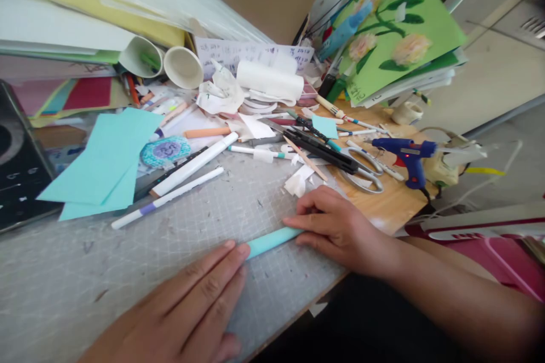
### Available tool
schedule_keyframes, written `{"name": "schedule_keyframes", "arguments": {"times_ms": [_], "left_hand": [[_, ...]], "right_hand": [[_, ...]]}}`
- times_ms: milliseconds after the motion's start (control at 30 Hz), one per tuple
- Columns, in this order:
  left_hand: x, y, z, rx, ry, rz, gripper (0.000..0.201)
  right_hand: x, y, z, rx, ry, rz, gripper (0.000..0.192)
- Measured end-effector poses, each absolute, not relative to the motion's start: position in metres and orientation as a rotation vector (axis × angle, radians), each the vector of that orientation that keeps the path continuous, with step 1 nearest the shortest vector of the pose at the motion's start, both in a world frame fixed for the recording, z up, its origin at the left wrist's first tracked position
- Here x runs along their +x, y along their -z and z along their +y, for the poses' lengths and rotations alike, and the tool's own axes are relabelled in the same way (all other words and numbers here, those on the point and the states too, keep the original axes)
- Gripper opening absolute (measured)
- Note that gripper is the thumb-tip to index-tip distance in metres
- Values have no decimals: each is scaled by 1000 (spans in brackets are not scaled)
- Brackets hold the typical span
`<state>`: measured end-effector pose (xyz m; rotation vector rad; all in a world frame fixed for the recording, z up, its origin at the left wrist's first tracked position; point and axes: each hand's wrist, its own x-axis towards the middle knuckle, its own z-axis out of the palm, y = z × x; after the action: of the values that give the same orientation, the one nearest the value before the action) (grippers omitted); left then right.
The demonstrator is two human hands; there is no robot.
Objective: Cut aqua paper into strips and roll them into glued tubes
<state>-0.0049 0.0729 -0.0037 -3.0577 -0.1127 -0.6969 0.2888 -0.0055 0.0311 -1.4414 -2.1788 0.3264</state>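
Observation:
A slim roll of turquoise paper (pixel 272 242) lies on the grey cutting mat (pixel 179 255), slanting up toward the right. My left hand (pixel 187 300) rests flat with its fingers stretched out, the fingertips pressing on the roll's left end. At the other end, my right hand (pixel 334 227) pinches the roll between thumb and fingers. Both ends of the roll are covered by my fingers. Flat turquoise paper strips (pixel 102 159) overlap each other at the left of the mat. A white marker with a purple band (pixel 170 197) lies beyond my left hand.
Scissors (pixel 361 167) and a black utility knife (pixel 321 150) lie among pens and paper scraps. A blue glue gun (pixel 406 153) with a lit red light stands at the right edge. A black device (pixel 21 164) is at far left, a paper cup (pixel 183 67) at the back.

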Motion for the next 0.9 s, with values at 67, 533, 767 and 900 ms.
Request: {"name": "schedule_keyframes", "arguments": {"times_ms": [67, 533, 767, 900], "left_hand": [[-5, 2, 74, -3065, 687, -145, 43], [18, -36, 90, -3322, 738, -366, 29], [18, -34, 99, -3352, 685, -452, 25], [19, -35, 103, -3349, 618, -541, 30]], "right_hand": [[288, -33, -5, -1390, -305, -2179, 27], [275, -32, 6, -1276, -153, -2281, 17], [277, -27, 13, -1303, -174, -2255, 16], [278, -25, 15, -1314, -148, -2255, 17]]}}
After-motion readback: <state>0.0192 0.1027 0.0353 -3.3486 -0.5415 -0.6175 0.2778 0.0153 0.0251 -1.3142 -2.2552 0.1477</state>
